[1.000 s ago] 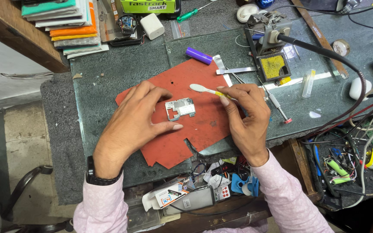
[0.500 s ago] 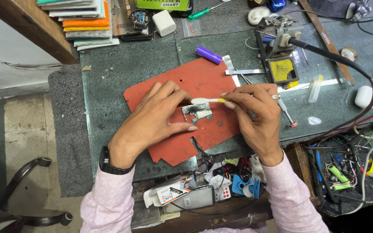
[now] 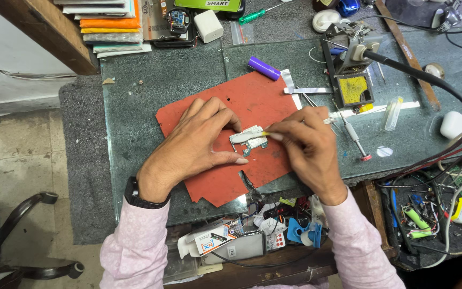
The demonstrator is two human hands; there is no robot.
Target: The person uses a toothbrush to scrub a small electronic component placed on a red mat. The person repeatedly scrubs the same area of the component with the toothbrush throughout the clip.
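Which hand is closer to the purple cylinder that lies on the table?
Right. The right hand lies just below the purple cylinder, slightly to its right, holding a thin tool. The left hand is further down-left, pressing the small metal part on the red mat.

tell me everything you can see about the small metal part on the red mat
The small metal part is a flat, silvery-grey piece, roughly rectangular, with little tabs along its lower edge. It lies flat on the red mat, near the mat's middle. The left hand steadies it, fingers at its left end and the thumb just below it. The right hand holds a thin tool with a yellowish shaft whose white tip lies across the part. Finer detail is too small to tell.
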